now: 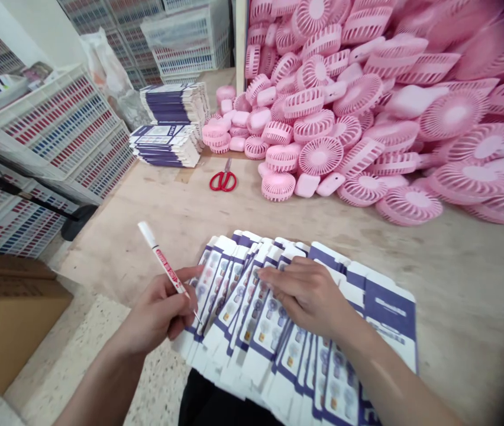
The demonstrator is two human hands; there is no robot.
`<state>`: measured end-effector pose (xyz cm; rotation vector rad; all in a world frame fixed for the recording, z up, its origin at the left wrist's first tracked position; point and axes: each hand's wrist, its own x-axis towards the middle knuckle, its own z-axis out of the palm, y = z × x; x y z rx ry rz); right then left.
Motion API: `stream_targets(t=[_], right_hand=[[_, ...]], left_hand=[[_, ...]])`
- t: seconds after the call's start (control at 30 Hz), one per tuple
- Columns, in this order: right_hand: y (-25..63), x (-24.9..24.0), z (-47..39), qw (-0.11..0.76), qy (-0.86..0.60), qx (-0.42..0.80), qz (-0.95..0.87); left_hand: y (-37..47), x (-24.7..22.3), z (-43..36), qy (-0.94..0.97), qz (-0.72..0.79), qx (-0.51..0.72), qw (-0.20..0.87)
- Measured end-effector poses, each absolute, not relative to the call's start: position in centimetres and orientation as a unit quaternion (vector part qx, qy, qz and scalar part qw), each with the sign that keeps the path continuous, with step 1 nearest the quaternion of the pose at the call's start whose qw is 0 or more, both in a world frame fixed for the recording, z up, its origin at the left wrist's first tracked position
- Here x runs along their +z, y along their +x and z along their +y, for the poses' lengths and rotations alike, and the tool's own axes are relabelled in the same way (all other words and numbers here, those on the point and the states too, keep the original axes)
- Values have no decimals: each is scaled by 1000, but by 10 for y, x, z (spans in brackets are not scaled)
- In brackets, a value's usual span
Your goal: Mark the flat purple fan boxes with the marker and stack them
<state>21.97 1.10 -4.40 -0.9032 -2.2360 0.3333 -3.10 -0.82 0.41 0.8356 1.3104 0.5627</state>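
Observation:
A slim white pen (167,269) with red print is held in my left hand (163,307), closed around it. Its thin tip points down at the left end of a fanned row of flattened cartons (274,316). These cartons are white and dark blue, with small product pictures, and they overlap across the near table edge above my lap. My right hand (307,293) lies on top of the row near its middle, fingers stretched out over the printed faces; its thumb is mostly hidden.
A big heap of pink handheld fans (320,155) covers the back and right of the wooden table (158,207). Red-handled scissors (223,180) lie in front of two stacks of flat cartons (167,145). Plastic crates (57,130) and a cardboard box (7,319) stand left.

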Motion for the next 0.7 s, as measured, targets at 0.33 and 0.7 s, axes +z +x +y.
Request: stream_targets(t=[0.33, 0.7], right_hand=[[219, -45, 12, 363, -337, 130, -859], [219, -44, 11, 365, -338, 130, -857]], left_hand=[[-22, -38, -12, 495, 713, 383, 316], [-23, -24, -7, 474, 728, 349, 351]])
